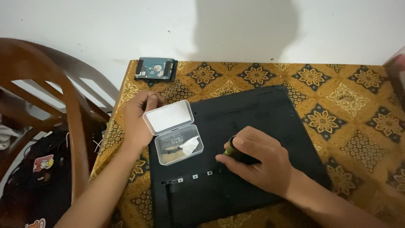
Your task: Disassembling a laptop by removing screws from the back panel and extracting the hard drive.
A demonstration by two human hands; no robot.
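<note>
right hand (259, 162): centre of the frame, lying on the upturned laptop (253, 126); fingers (223, 159) closed narrow around a small screwdriver (231, 148) with a green and black handle, its tip hidden under the hand.
left hand (141, 116): left of centre, fingers curled at the lid edge of a clear plastic box (173, 131); whether they pinch the lid or only steady it, i cannot tell.
box: lid swung open, base sitting on the laptop's left part; inside, small dark bits and a scrap of white paper.
laptop: black, bottom side up, filling the middle of the bench (346, 97), a row of small square marks along its lower edge.
risk, slip: the driver could skid off a screw head and scratch the shell, if pressed at a slant.
risk, box: it sits on the laptop's smooth shell near its left edge; a nudge from either hand could tip it and scatter its small parts.
risk, drive: a bare hard drive (155, 69) lies at the bench's far corner, upper left of centre; a knock could send it off the edge.
surface: bench under a gold and black patterned cloth, where a loose screw would be hard to spot.
room: plain white wall across the top with a soft shadow; wooden chair (55, 105) at left; dark bag with stickers at lower left.
</note>
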